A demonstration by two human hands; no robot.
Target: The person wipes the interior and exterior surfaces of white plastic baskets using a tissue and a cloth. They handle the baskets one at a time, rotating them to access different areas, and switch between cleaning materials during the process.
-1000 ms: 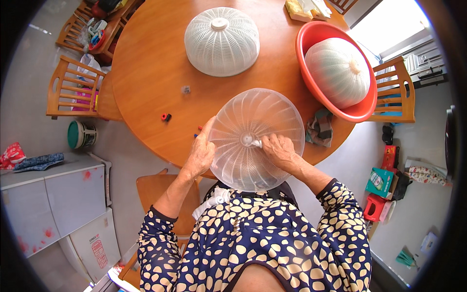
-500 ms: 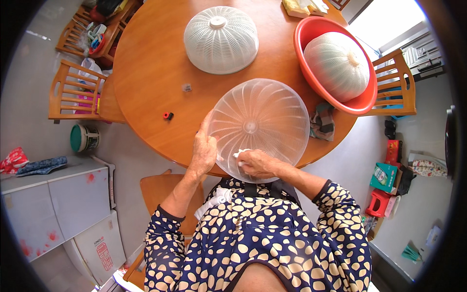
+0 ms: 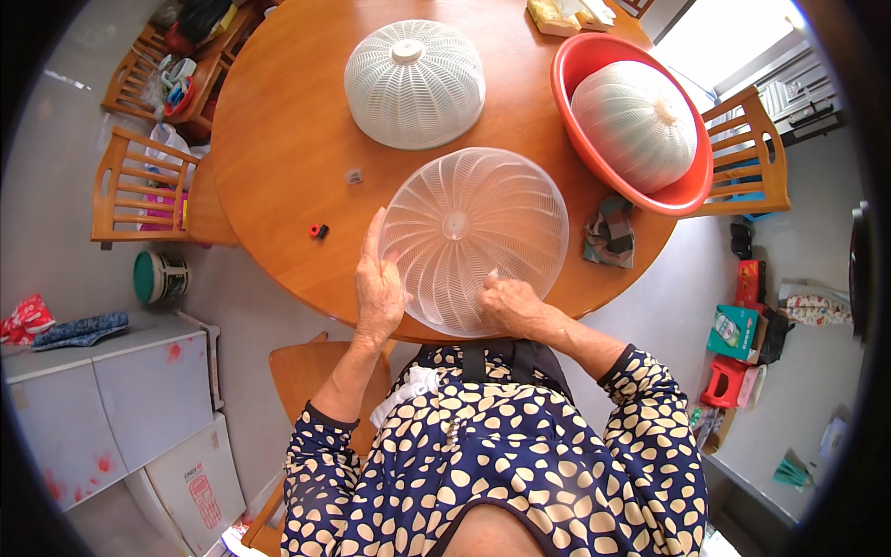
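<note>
A translucent white mesh food cover (image 3: 455, 190) is tilted at the table's near edge with its hollow inside turned up. My left hand (image 3: 379, 288) grips its left rim, fingers stretched along the outside and thumb over the edge. My right hand (image 3: 512, 306) is closed inside the cover, pressed to its lower right part. A bit of white wipe (image 3: 494, 275) pokes out by those fingers; the rest of it is hidden in the fist. Beyond stands another white mesh food cover (image 3: 415, 93), dome up. One more pale food cover (image 3: 636, 125) lies in a red basin (image 3: 563, 88).
The round wooden table (image 3: 278, 121) carries a small red and black item (image 3: 318, 231), a small clear piece (image 3: 354, 176), a crumpled plaid cloth (image 3: 610, 232) and a tissue pack (image 3: 557, 17). Wooden chairs (image 3: 139, 190) stand around it. A white cloth (image 3: 408, 385) lies by my waist.
The held food cover has shifted left and turned in my left hand. My right hand has moved a little right and up along its inside, still closed on the wipe.
</note>
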